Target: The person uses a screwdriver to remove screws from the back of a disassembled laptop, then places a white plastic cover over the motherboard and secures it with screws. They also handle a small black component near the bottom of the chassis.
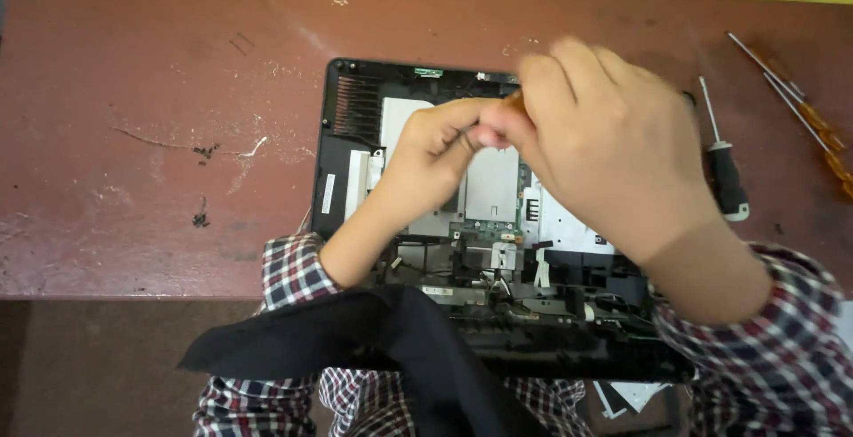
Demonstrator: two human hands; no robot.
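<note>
An opened black laptop base [342,170] with silver metal shielding and exposed boards lies on a worn red-brown table. My left hand [426,157] hovers over its middle with fingers pinched around the thin metal shaft of a screwdriver. My right hand [604,148] is closed around the orange handle of that screwdriver [514,99], of which only a small part shows. Both hands meet above the silver plate. Both sleeves are red, white and dark plaid.
A black-handled screwdriver [724,170] lies right of the laptop. Two orange-handled screwdrivers [813,122] lie at the far right. A black cloth [355,330] drapes over the table's near edge and my lap. A yellow strip runs along the table's far edge.
</note>
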